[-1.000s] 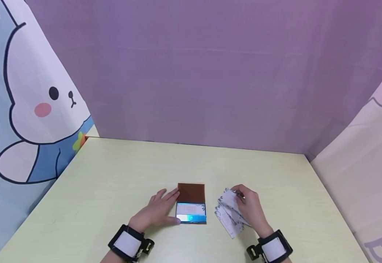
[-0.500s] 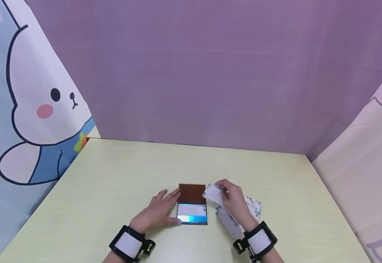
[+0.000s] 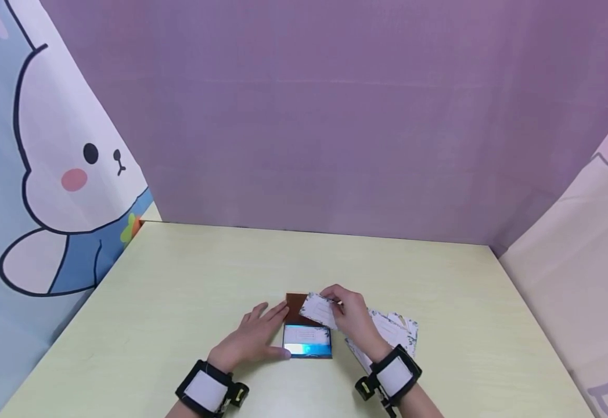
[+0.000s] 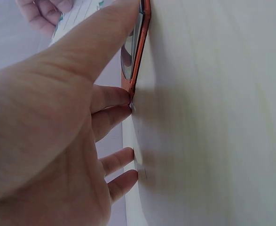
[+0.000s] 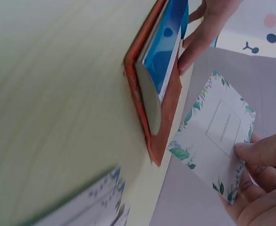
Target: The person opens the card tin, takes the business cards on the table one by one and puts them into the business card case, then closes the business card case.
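A brown-lidded card case (image 3: 308, 350) lies unfolded on the table, its lid away from me and its shiny metal tray nearest me. Inside the tray sits a white card (image 3: 304, 333) with leaf decoration. Fairly straight fingers of my left hand (image 3: 248, 339) rest along the case's left side, the thumb at its near left corner. My right hand (image 3: 355, 318) pinches a white leaf-bordered card (image 5: 213, 136) by one edge between thumb and fingers. In the head view, that card overlaps the brown lid. The right wrist view shows it raised above the case.
Several more leaf-bordered cards (image 3: 395, 334) lie overlapping on the table to the right of the case, partly hidden by my right hand and wrist. A purple cloth (image 3: 324, 116) hangs behind the table's far edge. Printed curtains (image 3: 63, 191) flank both sides.
My right hand has picked a card from the loose pile and carried it left over the case's lid. The remaining cards show more spread out. My left hand stays put.
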Motion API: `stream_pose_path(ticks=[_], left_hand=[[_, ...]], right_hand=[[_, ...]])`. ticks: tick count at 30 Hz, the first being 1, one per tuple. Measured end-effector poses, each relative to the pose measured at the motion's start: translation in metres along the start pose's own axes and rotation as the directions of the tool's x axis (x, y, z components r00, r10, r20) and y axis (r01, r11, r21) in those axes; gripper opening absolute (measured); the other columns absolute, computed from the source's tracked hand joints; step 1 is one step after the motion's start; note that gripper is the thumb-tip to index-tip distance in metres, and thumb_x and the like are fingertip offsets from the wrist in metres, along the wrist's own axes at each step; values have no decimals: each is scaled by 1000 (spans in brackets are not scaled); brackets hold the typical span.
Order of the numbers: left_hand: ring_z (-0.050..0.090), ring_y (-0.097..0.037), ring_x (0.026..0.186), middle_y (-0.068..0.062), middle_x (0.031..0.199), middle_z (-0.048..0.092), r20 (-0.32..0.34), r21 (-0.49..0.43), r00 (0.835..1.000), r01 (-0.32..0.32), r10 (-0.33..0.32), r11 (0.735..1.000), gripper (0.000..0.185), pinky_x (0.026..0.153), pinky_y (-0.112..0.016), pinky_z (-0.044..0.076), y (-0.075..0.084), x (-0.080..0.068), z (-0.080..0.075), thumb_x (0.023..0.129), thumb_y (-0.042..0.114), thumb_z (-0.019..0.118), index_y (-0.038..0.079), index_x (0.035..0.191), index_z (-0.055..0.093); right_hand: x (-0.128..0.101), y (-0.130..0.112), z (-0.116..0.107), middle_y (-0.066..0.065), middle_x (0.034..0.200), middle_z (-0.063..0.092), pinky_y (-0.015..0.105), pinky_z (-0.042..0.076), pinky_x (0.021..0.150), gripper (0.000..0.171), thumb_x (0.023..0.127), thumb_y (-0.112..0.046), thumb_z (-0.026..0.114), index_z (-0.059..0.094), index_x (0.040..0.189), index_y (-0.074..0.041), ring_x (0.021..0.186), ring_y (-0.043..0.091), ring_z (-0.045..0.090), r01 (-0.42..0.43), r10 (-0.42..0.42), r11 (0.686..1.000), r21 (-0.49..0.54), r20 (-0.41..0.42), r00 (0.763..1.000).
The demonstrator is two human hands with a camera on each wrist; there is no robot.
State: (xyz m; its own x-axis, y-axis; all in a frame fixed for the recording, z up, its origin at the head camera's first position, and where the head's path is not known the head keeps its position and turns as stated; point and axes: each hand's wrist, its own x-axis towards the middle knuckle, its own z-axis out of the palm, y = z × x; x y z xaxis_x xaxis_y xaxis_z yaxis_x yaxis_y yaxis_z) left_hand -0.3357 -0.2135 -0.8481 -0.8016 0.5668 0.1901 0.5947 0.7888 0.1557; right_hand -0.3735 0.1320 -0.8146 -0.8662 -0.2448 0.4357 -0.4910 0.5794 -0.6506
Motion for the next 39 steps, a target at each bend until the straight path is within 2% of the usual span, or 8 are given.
stream_pose_path(ticks=[4,9,16,19,25,32,39], left_hand=[[-21,-24,139,17,154,-3,-11,2,1000,5,-4,1000,118,96,-73,10,2,0,-1,50,87,50,36,146,4],[-20,-23,139,17,154,-3,-20,-3,1000,5,-5,1000,118,96,-73,10,3,-1,1,51,89,48,35,146,4],[-20,-23,139,17,154,-2,-25,0,1000,6,-6,1000,118,96,-73,11,5,-1,0,51,89,48,35,146,4],[-20,-23,139,17,154,-2,-24,8,1000,7,-7,1000,119,96,-73,12,6,-1,0,50,89,48,35,147,4],[-20,-23,139,17,154,-3,-16,0,1000,12,-12,1000,120,97,-72,12,8,-1,-1,49,89,48,36,146,4],[-18,-22,140,19,153,-1,-24,-2,999,32,-32,1000,119,98,-71,13,11,-2,-2,48,90,48,37,146,6],[-19,-22,139,18,154,-2,-22,-4,999,23,-23,1000,120,97,-72,13,11,-2,-1,48,89,50,37,146,5]], right_hand=[[-1,-15,3,-27,108,56,33,54,67,53,83,-6,63,50,117,-45,92,3,56,19,-20,999,27,38,999],[-2,-27,7,-28,110,56,31,55,75,43,85,-17,61,50,116,-45,97,-2,56,45,-46,999,20,59,997],[-2,-36,13,-26,111,57,38,55,79,39,87,-19,57,51,116,-44,101,2,57,57,-62,996,68,80,995],[-2,-40,15,-26,111,57,37,55,80,39,87,-18,57,51,116,-44,101,0,57,64,-69,996,58,96,993],[-6,-34,26,-28,114,55,33,55,79,40,88,-18,57,50,116,-46,102,-3,55,87,-87,996,4,112,990],[-8,-24,34,-27,118,52,40,53,82,43,88,-15,56,49,117,-46,105,4,54,93,-90,996,-15,122,988],[-11,-30,34,-28,116,50,41,51,87,45,88,-12,57,50,115,-48,108,-5,47,126,-119,991,-45,126,985]])
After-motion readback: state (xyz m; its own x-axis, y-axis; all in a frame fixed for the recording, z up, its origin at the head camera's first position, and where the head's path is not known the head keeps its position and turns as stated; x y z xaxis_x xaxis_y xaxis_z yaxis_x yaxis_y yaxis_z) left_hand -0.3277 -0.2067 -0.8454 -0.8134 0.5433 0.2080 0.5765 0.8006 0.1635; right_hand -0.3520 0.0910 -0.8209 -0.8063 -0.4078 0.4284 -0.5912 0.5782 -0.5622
